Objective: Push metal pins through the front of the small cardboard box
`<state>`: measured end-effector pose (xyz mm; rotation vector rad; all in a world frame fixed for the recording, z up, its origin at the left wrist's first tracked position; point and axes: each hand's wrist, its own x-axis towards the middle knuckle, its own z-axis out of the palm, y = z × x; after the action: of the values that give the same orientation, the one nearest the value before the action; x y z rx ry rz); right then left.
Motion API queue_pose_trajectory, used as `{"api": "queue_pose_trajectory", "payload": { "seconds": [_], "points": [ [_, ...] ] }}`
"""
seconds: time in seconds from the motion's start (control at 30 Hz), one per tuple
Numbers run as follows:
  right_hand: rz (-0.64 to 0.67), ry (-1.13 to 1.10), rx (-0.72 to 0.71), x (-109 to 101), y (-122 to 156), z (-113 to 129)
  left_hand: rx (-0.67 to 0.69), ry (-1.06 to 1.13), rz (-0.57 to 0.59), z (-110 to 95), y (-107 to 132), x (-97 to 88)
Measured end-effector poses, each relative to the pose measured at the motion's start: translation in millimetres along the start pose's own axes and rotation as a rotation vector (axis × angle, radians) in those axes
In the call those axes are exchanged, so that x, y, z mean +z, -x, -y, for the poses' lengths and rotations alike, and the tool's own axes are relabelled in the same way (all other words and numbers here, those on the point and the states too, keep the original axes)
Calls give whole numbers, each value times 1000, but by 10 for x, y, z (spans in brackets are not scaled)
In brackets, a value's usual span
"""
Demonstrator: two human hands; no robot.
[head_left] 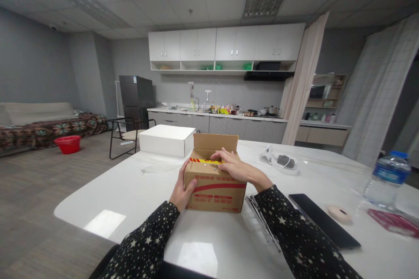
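Note:
A small brown cardboard box (214,192) with red printing and red-yellow tape stands on the white table (137,192) in front of me, its far flap standing up. My left hand (183,189) grips the box's left side, thumb on the front face. My right hand (231,166) lies on top of the box, fingers curled and pressing on the near flap by the tape. Both sleeves are black with white stars.
A white closed box (166,140) sits behind the brown one. To the right lie a white bundle (278,160), a black keyboard (322,219), a beige mouse (339,214), a water bottle (386,179) and a pink packet (394,222). A metal chair (126,136) stands at the table's far left.

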<state>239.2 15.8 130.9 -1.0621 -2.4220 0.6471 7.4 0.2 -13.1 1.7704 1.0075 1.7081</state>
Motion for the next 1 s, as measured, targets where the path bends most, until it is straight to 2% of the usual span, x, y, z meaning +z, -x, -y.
{"api": "queue_pose_trajectory", "payload": {
  "seconds": [0.23,0.47,0.77,0.87,1.0],
  "points": [
    [143,28,-43,-81,-29,-69,-11,5,-15,-28,10,13],
    [12,63,18,-71,3,-130,-29,6,-3,-18,16,7],
    [-21,89,-9,-32,47,-188,-19,13,-23,-26,9,23],
    [-97,62,-10,-14,58,-212,-23,14,-23,-51,9,20],
    [-350,-170,-58,-23,89,-120,-24,30,1,-14,11,7]
  ]
}}
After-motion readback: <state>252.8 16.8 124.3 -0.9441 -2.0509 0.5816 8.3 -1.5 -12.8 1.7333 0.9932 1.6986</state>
